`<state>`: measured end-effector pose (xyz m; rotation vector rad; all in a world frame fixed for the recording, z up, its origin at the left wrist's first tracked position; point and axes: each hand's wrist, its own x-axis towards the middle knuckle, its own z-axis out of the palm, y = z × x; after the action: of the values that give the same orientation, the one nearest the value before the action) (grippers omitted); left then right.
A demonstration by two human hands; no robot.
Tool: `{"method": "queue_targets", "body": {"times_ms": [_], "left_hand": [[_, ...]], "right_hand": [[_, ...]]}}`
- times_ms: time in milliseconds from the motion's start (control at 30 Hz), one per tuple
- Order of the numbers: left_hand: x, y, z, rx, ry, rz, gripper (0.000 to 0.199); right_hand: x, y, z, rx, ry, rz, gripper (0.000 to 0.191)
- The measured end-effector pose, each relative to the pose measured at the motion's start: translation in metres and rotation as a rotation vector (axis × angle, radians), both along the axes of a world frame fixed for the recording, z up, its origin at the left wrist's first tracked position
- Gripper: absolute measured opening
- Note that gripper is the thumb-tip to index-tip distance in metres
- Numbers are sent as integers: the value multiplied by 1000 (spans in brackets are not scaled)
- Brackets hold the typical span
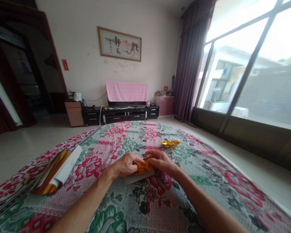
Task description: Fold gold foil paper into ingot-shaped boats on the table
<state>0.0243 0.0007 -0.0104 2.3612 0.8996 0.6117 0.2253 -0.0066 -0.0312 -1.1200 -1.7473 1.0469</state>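
Note:
Between my hands is a sheet of gold foil paper (143, 166), partly rolled or folded, with its white back (139, 177) lying toward me on the flowered cloth. My left hand (128, 164) is closed on the left end of the gold part, thumb and fingers bent over it. My right hand (161, 160) grips the right end, its fingers curled around the far side. Just beyond my right hand rests a folded gold foil ingot (170, 144), boat-shaped with pointed ends. Some fingertips are hidden behind the paper.
A loosely curled stack of gold and white paper sheets (55, 171) lies at the left on the flowered tablecloth (106, 213). Past the table's far edge stand a low black cabinet (133, 116) and a screen under a pink cloth (126, 91). Large windows (257, 64) fill the right side.

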Motion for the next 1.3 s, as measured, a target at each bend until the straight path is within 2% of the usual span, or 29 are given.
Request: {"method": "queue_targets", "body": {"times_ms": [100,200,333,433,567,700,800,1167,1300], "left_hand": [[-3,1,0,-20,-5,9,45],[-6,3,-2,-29,37,46,47],[-10,6,-7,61,81,114,63],[-12,8,-10,126,126,152,69],[-14,10,-11,145,163,178,59],[-15,12,-12,160,140,174,35],[-14,13,-14,187,109,188,26],[-10,10,-18,174,59,236,26],[-9,12,-21,214,68,238,25]], "right_hand": [[1,4,-8,88,-63,10,39],[1,5,-11,225,-185,-104,42],[2,4,-13,384,-326,-248,42],[2,4,-16,496,-384,-244,42],[3,2,-15,622,-456,-199,38],[3,-2,-9,630,-501,-167,25],[2,-4,-6,626,-501,-165,22],[5,-2,-1,486,-516,-95,21],[3,-1,1,527,-534,-105,16]]}}
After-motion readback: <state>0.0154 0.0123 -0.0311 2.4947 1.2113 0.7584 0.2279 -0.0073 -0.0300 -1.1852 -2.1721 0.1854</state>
